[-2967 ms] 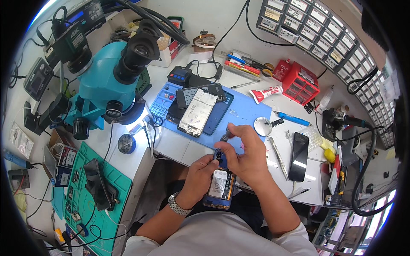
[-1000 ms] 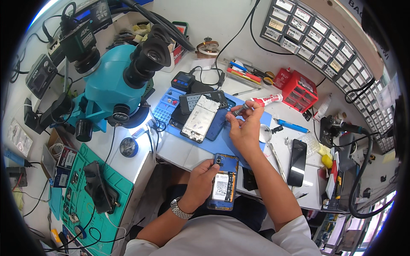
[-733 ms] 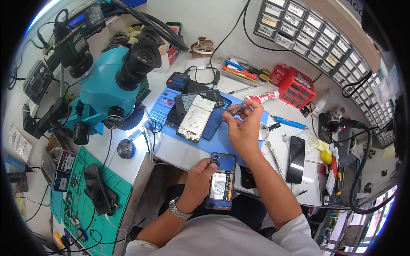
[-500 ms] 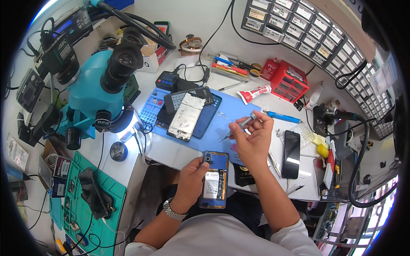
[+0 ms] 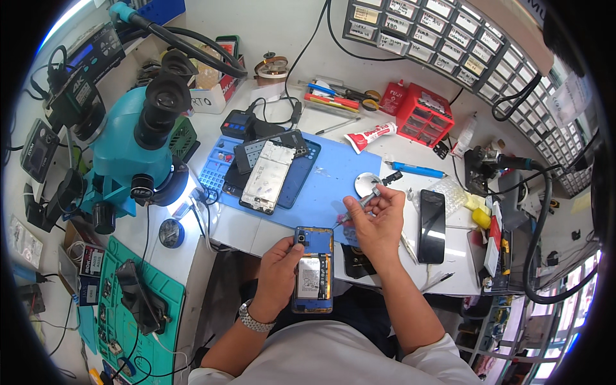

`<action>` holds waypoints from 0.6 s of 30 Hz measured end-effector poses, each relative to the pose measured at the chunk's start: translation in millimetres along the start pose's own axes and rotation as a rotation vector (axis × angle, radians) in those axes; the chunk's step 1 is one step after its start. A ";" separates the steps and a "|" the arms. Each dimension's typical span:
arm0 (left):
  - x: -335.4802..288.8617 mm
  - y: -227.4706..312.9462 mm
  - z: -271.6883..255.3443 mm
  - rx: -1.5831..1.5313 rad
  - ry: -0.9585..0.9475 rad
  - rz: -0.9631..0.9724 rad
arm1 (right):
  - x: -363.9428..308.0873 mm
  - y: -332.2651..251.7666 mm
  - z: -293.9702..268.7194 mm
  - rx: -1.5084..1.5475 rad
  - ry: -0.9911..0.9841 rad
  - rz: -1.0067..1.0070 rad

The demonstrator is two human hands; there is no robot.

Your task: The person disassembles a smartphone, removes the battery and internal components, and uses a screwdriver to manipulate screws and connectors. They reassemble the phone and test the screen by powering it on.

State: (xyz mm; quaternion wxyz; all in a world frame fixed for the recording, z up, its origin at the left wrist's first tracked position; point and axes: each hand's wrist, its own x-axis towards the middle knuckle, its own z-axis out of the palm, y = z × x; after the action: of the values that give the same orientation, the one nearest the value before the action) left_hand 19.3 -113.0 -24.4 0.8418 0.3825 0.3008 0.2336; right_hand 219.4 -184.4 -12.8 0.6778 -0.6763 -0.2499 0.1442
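My left hand (image 5: 277, 273) is closed around the edge of an opened smartphone (image 5: 315, 285), held upright over my lap at the bench's front edge. Its back cover is off, so the battery and blue inner body show. Between the bent fingers of my right hand (image 5: 378, 224) is a slim grey screwdriver (image 5: 366, 201), slanting down to the left. The screwdriver's tip hangs just beyond the phone's upper right corner, seemingly apart from it. Behind that hand is a small round white dish (image 5: 364, 182), partly covered by fingers.
A blue mat (image 5: 340, 167) bears a silver phone frame (image 5: 269, 176) and other phone parts. At right lies a black phone (image 5: 432, 228), with a blue pen-like tool (image 5: 416, 169) behind it. A teal microscope (image 5: 122, 135) stands left, above a green mat (image 5: 170, 301).
The whole view has shifted a little left. My right hand has moved slightly down with the screwdriver, its tip lower and nearer the phone, and the white dish now shows behind it.
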 end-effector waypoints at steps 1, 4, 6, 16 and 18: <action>0.7 -0.8 -1.8 -0.004 -0.008 0.001 | 0.0 -0.4 0.1 -0.003 -0.004 0.005; 1.6 -2.8 -5.1 0.002 -0.014 0.003 | 0.5 -3.3 1.4 -0.019 -0.016 0.028; 1.4 -2.5 -4.3 0.011 -0.005 0.001 | -0.1 -6.5 1.9 -0.040 -0.016 0.057; 1.4 -2.9 -4.5 0.004 -0.004 -0.010 | -3.3 -2.8 1.8 -0.056 -0.014 -0.028; 1.4 -2.6 -4.5 0.002 -0.007 -0.010 | -4.0 -2.1 2.0 -0.047 -0.018 -0.063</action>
State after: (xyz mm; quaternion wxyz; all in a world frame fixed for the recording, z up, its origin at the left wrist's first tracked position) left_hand 17.7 -111.4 -29.4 0.8436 0.3827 0.3001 0.2275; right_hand 214.7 -185.0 -11.4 0.6634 -0.6827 -0.2805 0.1232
